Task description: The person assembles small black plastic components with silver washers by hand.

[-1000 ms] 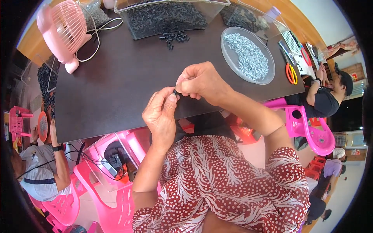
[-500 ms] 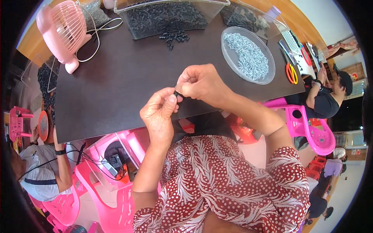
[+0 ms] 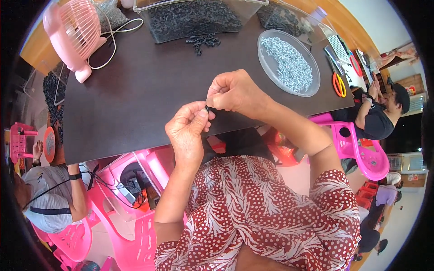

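Above the near edge of the dark table [image 3: 122, 108], both my hands meet at a small black plastic part [image 3: 207, 109]. My left hand [image 3: 187, 131] pinches it between thumb and fingers. From the right, the closed fingertips of my right hand [image 3: 235, 92] press at its top; whether they hold a separate small piece is hidden. A loose pile of small black parts [image 3: 203, 41] lies farther back. To the right of my hands sits a round clear tray [image 3: 267, 65] holding many small silvery screw-like pieces [image 3: 289, 63].
A clear bin [image 3: 156, 36] full of black parts stands at the back, with another clear container [image 3: 282, 20] beside it. A pink fan [image 3: 77, 34] with a white cord is at left. Orange-handled scissors [image 3: 339, 85] lie at right. Other people [image 3: 379, 110] sit on both sides.
My hands stay together on the black part, with only a slight shift of the fingers. At left, the other person's arm and hand have moved.
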Demonstrator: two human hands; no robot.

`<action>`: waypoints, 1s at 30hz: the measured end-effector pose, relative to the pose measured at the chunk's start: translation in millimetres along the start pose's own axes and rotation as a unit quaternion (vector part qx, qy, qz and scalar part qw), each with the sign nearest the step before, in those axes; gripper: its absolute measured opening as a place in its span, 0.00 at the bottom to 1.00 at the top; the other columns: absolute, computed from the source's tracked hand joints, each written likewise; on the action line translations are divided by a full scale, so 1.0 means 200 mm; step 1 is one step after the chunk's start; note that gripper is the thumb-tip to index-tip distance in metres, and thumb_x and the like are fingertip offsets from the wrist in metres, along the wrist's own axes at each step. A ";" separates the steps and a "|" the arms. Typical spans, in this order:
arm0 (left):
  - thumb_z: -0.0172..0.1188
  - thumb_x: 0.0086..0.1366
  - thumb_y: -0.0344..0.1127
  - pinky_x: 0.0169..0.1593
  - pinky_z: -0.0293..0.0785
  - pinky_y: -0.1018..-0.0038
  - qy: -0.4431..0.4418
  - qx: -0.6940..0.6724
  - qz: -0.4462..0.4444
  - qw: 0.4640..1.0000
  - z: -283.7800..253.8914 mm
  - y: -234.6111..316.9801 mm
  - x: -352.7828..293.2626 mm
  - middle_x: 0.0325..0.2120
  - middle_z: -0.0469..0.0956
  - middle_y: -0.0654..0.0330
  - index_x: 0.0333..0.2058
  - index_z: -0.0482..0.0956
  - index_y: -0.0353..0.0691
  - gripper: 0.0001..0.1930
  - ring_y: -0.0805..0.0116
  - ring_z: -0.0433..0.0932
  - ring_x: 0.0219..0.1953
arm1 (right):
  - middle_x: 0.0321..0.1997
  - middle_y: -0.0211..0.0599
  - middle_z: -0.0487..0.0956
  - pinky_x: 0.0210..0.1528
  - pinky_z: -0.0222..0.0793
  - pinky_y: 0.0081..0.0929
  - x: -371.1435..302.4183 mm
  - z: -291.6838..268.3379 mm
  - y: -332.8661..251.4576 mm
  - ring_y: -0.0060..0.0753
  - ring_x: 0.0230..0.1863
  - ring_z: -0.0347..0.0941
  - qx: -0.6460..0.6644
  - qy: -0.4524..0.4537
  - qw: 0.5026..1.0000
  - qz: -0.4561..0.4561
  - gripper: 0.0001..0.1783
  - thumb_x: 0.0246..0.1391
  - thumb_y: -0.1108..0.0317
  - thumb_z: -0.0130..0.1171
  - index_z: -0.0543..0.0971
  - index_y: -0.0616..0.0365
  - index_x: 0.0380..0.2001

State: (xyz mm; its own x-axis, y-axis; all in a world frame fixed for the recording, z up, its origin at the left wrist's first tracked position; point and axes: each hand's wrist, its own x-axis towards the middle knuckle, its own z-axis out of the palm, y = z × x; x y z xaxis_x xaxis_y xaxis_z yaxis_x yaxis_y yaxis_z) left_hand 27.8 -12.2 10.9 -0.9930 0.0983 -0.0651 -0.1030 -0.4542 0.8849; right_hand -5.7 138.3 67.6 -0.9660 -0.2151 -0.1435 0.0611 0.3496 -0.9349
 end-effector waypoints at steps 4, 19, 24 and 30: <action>0.57 0.58 0.25 0.25 0.66 0.82 -0.010 0.019 -0.014 1.000 0.00 -0.01 0.01 0.24 0.77 0.55 0.35 0.76 0.29 0.06 0.76 0.69 0.20 | 0.19 0.28 0.74 0.20 0.61 0.15 -0.01 0.01 0.01 0.14 0.20 0.66 -0.020 0.012 1.000 -0.003 0.06 0.40 0.72 0.60 0.77 0.65 0.22; 0.55 0.58 0.22 0.28 0.67 0.84 -0.029 0.005 -0.015 0.999 -0.02 0.02 0.02 0.25 0.77 0.57 0.37 0.75 0.29 0.08 0.77 0.71 0.23 | 0.18 0.30 0.75 0.19 0.62 0.14 -0.02 0.00 -0.05 0.15 0.18 0.66 0.012 -0.011 1.000 0.000 0.07 0.44 0.70 0.60 0.78 0.64 0.23; 0.55 0.58 0.23 0.28 0.67 0.84 -0.034 -0.002 -0.028 0.999 -0.02 0.04 0.02 0.25 0.77 0.57 0.37 0.75 0.29 0.07 0.78 0.70 0.23 | 0.18 0.30 0.75 0.19 0.62 0.14 -0.01 0.01 -0.04 0.15 0.18 0.66 -0.025 0.010 1.000 0.006 0.07 0.43 0.70 0.61 0.77 0.64 0.22; 0.56 0.58 0.24 0.26 0.67 0.84 -0.030 0.005 -0.030 0.999 -0.02 0.06 0.02 0.24 0.77 0.58 0.34 0.76 0.30 0.06 0.78 0.70 0.22 | 0.19 0.29 0.75 0.21 0.64 0.16 -0.01 0.02 -0.03 0.16 0.19 0.67 0.003 0.003 1.000 -0.013 0.07 0.45 0.71 0.60 0.77 0.65 0.23</action>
State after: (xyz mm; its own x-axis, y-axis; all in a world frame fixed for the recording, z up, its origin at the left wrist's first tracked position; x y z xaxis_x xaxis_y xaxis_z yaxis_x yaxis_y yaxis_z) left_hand 21.2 -21.5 19.9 -0.9796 0.1792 -0.0908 -0.1619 -0.4363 0.8851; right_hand -2.7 131.9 72.9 -0.9687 -0.2191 -0.1166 0.0367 0.3383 -0.9403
